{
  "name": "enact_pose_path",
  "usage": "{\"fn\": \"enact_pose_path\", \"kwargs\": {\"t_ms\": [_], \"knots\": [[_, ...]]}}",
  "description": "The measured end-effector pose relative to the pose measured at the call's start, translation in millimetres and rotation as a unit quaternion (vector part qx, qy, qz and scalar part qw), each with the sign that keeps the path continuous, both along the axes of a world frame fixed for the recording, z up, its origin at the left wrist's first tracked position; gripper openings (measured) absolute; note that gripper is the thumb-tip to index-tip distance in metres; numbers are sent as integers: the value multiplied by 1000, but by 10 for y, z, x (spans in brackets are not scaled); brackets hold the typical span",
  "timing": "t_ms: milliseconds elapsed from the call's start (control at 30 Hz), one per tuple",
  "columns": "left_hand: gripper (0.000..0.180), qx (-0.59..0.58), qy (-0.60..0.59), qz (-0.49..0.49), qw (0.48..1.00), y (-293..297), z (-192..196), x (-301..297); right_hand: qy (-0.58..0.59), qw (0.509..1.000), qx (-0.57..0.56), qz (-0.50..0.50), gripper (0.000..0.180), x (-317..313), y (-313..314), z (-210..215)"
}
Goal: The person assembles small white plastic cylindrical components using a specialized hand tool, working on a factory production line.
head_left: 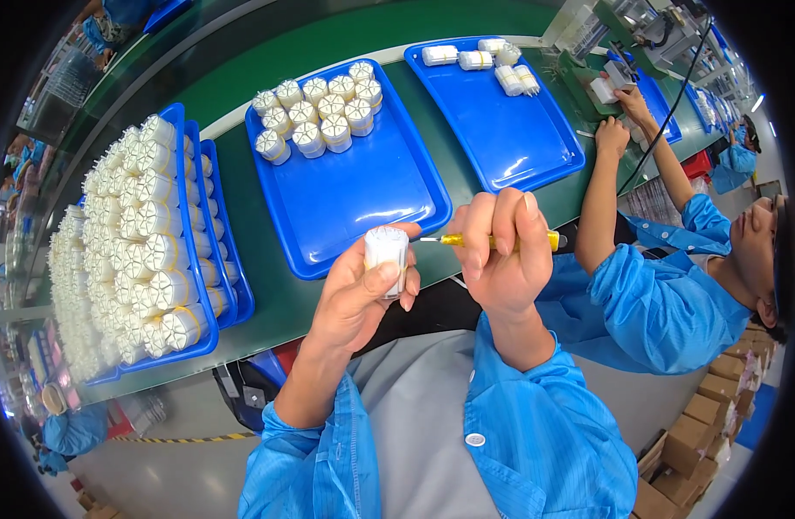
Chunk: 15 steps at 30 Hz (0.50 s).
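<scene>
While your left hand's (344, 298) fingers are closed around a white cylinder (385, 253) near the middle blue tray's (354, 195) front edge, your right hand's (511, 264) fingers are gripping a yellow-handled screwdriver (454, 240) that is pointing toward it. The standing cylinders (304, 112) are probably waiting finished in that tray, the lying cylinders (475, 60) in the right blue tray (511, 134) probably awaiting work; no writing is showing legibly.

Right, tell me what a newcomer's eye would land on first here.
Probably the mass of white cylinders crowding the blue trays at the left. Next, at the centre, the left hand holds a single white cylinder while the right hand grips a yellow-handled screwdriver, its shaft pointing toward that piece. Beyond them, more cylinders cluster at the middle tray's far end.
</scene>
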<state>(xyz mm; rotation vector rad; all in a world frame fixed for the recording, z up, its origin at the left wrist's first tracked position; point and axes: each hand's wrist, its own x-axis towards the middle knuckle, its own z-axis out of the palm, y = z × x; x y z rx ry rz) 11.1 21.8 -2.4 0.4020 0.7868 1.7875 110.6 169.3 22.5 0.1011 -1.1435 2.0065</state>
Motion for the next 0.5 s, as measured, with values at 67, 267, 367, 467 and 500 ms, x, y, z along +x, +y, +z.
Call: {"fn": "enact_pose_path", "kwargs": {"t_ms": [67, 267, 367, 467, 500], "knots": [[54, 5, 4, 0, 1000, -14, 53, -3, -4, 1000, 15, -2, 44, 19, -11, -1], [54, 14, 11, 4, 1000, -61, 90, 23, -27, 998, 58, -1, 42, 34, -93, 30], [51, 32, 23, -10, 999, -86, 46, -7, -34, 997, 70, -8, 41, 37, -104, 33], [51, 52, -9, -10, 999, -76, 53, 16, -21, 998, 65, -6, 43, 44, -86, 17], [51, 60, -27, 4, 998, -66, 67, 37, -7, 998, 59, -1, 45, 47, -78, 11]]}}
